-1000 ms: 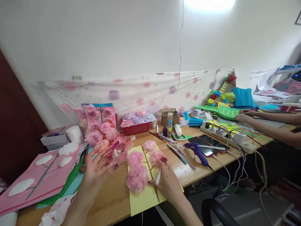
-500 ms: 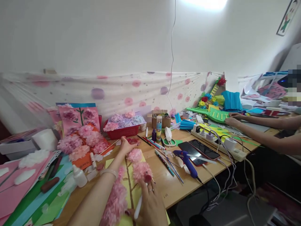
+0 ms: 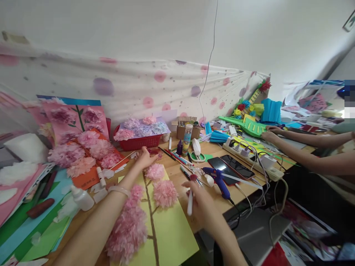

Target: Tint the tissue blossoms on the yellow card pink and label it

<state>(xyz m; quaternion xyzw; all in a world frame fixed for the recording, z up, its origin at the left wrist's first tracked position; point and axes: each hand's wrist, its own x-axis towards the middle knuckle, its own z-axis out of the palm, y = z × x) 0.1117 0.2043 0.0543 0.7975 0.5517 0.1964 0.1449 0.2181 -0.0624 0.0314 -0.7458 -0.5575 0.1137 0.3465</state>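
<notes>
My left hand (image 3: 144,159) reaches across to the back of the table, its fingers around a dark red, shallow dish-like thing (image 3: 154,151), partly hidden by the hand. My right hand (image 3: 203,201) is closed on a white-handled brush (image 3: 190,203) with a dark red tip, over the table at the right of the yellow sheet. The yellow sheet (image 3: 173,236) lies between my arms and bears a painted brown stem (image 3: 151,214) with side twigs. Pink ruffled flowers (image 3: 165,194) are on it, several massed on the left, partly behind my left forearm.
A blue glue gun (image 3: 220,184), two phones (image 3: 237,166), a power strip (image 3: 253,162) and cables crowd the right. A red basket (image 3: 138,143) of flowers stands behind. A white glue bottle (image 3: 82,197) and coloured papers lie left. Another person's hands (image 3: 268,133) touch a green paper piece.
My right hand has moved right with the brush, off the pink flower and away from the sheet. My left hand remains at the dark red dish. The view has tilted slightly.
</notes>
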